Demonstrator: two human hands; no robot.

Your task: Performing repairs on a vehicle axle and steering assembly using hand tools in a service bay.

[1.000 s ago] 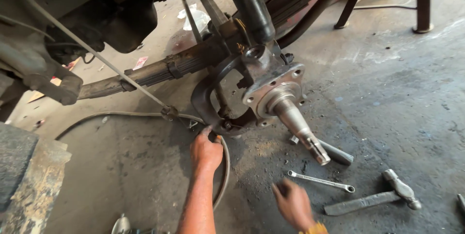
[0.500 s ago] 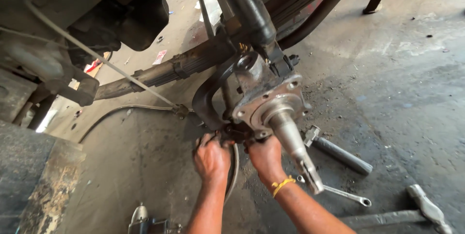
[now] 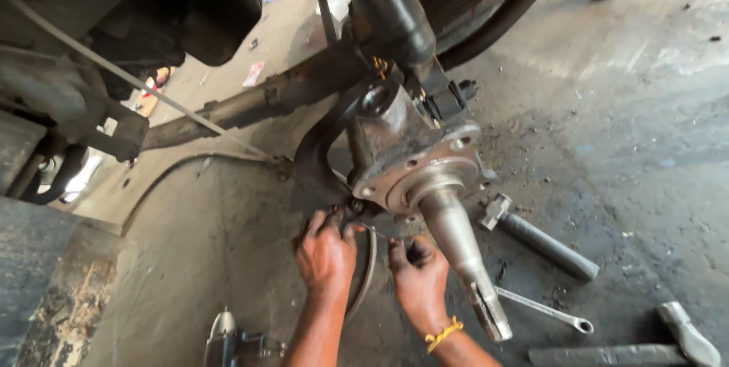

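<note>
Both hands reach up under the rusty wheel hub (image 3: 414,166): the left hand (image 3: 325,253) has its fingers curled on the dark metal at the hub's low edge, and the right hand (image 3: 419,276) sits just beside it with bent fingers, but I cannot tell what it grips. The hub is right above both hands, and its smooth, shiny axle (image 3: 463,261) points down and to the right, past the right hand. A thin wrench (image 3: 545,311) and a gray hammer (image 3: 538,236) lie on the dirty concrete floor (image 3: 645,147) near the right hand.

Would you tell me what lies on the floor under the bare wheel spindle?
Under the spindle a ring spanner lies on the concrete floor, a socket bar beside it. The right hand works beneath the flange; what its fingers grip is covered.
</note>
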